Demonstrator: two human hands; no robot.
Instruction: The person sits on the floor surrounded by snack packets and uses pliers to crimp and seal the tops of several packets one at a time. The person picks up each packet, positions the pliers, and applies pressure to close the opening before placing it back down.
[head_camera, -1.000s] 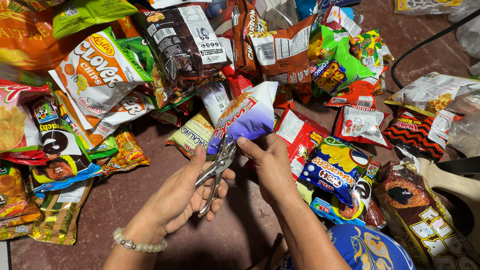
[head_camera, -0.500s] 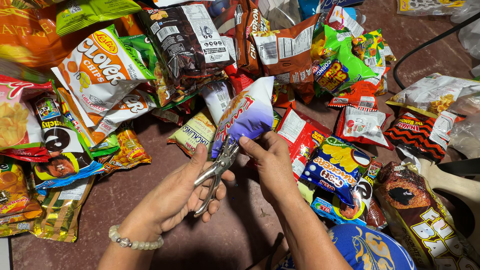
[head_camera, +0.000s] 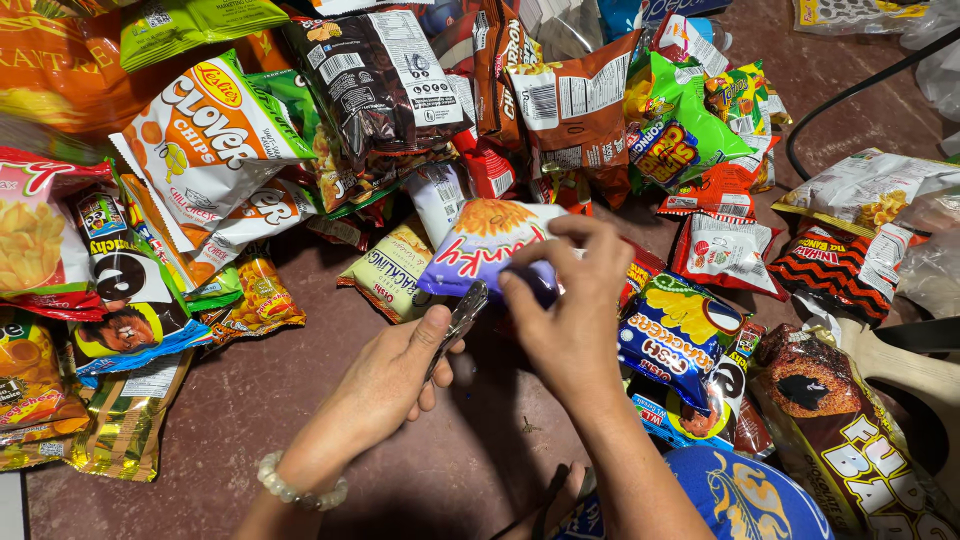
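My left hand (head_camera: 395, 385) grips a metal hand punch (head_camera: 458, 322), its jaw pointing up toward a purple and white snack bag (head_camera: 485, 245). My right hand (head_camera: 570, 310) pinches the bag's lower edge between thumb and fingers and holds it flat, its printed front facing up. The punch tip touches or nearly touches the bag's edge next to my right thumb. A white bead bracelet (head_camera: 300, 488) circles my left wrist. Both hands hover above a reddish-brown floor (head_camera: 300, 390).
Several snack bags lie in a heap around the hands: a white chip bag (head_camera: 215, 125), a dark bag (head_camera: 385, 85), a green bag (head_camera: 685, 140), a blue cracker bag (head_camera: 680, 325). A black cable (head_camera: 850, 95) runs at upper right. A blue cap (head_camera: 745, 500) is at the bottom.
My right hand has turned the purple bag from standing upright to lying flat with its front up. The punch in my left hand has shifted up to the bag's edge.
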